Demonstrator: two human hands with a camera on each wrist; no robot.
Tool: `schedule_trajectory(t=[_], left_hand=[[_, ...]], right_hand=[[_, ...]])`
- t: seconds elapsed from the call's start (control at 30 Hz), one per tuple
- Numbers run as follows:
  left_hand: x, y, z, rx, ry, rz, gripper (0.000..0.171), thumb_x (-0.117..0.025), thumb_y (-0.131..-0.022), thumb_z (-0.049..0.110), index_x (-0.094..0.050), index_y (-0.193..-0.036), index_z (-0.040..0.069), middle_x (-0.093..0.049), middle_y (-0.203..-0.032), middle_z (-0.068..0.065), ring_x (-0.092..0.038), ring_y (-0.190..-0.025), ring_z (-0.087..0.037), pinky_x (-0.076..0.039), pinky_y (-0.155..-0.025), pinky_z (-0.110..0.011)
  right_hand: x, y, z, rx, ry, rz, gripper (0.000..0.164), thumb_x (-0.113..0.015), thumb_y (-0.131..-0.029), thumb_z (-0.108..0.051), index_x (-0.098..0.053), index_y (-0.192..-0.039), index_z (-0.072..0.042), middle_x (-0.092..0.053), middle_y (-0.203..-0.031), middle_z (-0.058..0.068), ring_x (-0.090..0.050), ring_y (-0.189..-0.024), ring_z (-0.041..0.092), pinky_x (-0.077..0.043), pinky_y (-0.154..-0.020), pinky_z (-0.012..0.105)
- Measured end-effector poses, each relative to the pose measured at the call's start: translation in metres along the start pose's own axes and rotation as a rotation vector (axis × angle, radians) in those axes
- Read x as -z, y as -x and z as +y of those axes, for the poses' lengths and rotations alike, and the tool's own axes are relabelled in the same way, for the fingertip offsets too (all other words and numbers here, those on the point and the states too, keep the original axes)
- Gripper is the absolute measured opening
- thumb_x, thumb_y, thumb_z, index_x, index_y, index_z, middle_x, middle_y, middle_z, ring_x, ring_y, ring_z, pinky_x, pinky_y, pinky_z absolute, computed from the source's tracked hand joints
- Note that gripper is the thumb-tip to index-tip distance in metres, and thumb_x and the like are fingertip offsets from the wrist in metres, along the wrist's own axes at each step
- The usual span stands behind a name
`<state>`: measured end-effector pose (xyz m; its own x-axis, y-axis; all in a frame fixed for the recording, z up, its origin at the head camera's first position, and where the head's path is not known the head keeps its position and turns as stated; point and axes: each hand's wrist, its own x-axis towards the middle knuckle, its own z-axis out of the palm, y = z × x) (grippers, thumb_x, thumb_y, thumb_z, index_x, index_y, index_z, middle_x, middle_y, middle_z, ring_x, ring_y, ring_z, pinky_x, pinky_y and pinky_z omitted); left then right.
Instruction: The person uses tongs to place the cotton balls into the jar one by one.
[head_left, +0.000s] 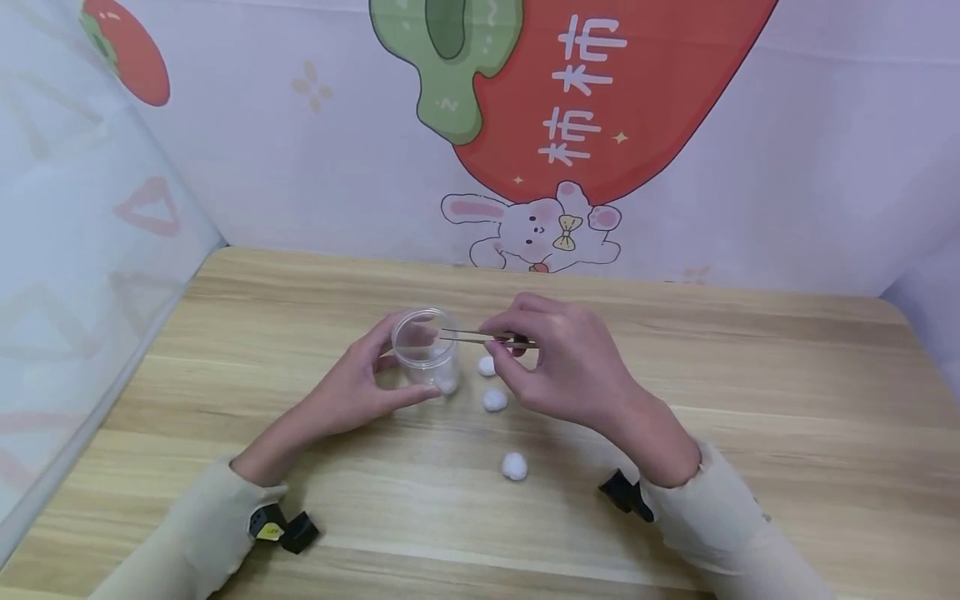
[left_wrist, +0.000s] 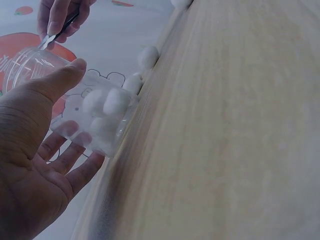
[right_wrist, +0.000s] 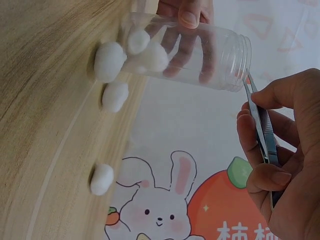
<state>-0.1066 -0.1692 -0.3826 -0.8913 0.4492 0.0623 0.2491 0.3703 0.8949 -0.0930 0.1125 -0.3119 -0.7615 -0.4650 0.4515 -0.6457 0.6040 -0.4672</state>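
Note:
My left hand (head_left: 360, 379) holds a clear plastic jar (head_left: 426, 354) upright on the table, thumb on one side and fingers round the other. Several white cotton balls (left_wrist: 116, 102) lie at the bottom of the jar. A pair of metal tweezers (right_wrist: 261, 127) is pinched in my right hand (head_left: 570, 362), its tips at the jar's open mouth. Nothing shows between the slightly parted tips. Beside the jar, below my right hand, lie two cotton balls (head_left: 495, 400), one partly hidden by the fingers. A third loose cotton ball (head_left: 514, 467) sits nearer to me.
The wood-grain table (head_left: 420, 525) ends at a printed cloth backdrop (head_left: 300, 167) with a rabbit and a red fruit. Another cloth (head_left: 67, 250) hangs along the left side. Black devices (head_left: 300, 532) are strapped at both sleeve cuffs.

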Motion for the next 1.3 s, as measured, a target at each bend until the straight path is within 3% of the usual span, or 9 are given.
schedule_trajectory(t=[0.17, 0.37, 1.3], left_hand=[[0.000, 0.000, -0.001, -0.009, 0.005, 0.001, 0.083, -0.092, -0.084, 0.019, -0.048, -0.153, 0.030, -0.065, -0.144, -0.006, -0.061, -0.138, -0.024, -0.055, -0.116, -0.052], [0.000, -0.001, 0.000, -0.006, 0.003, -0.001, 0.083, -0.092, -0.084, 0.020, -0.047, -0.153, 0.029, -0.064, -0.146, -0.006, -0.060, -0.139, -0.024, -0.054, -0.117, -0.051], [-0.003, -0.001, -0.004, -0.003, -0.008, 0.009, 0.080, -0.092, -0.083, 0.021, -0.050, -0.151, 0.027, -0.065, -0.143, -0.002, -0.061, -0.137, -0.021, -0.055, -0.116, -0.050]], right_hand=[[0.001, 0.000, -0.001, -0.011, -0.002, -0.012, 0.013, -0.077, -0.092, -0.014, -0.083, -0.104, -0.013, -0.075, -0.089, -0.004, -0.069, -0.075, 0.010, -0.057, -0.064, 0.023], [0.008, 0.002, 0.004, -0.083, 0.002, -0.045, 0.016, -0.078, -0.093, -0.015, -0.083, -0.108, -0.014, -0.075, -0.091, -0.004, -0.066, -0.079, 0.009, -0.057, -0.066, 0.026], [0.015, 0.047, 0.078, -0.318, 0.133, -0.136, 0.012, -0.077, -0.092, -0.011, -0.083, -0.103, -0.011, -0.078, -0.092, 0.003, -0.067, -0.081, 0.017, -0.057, -0.071, 0.033]])
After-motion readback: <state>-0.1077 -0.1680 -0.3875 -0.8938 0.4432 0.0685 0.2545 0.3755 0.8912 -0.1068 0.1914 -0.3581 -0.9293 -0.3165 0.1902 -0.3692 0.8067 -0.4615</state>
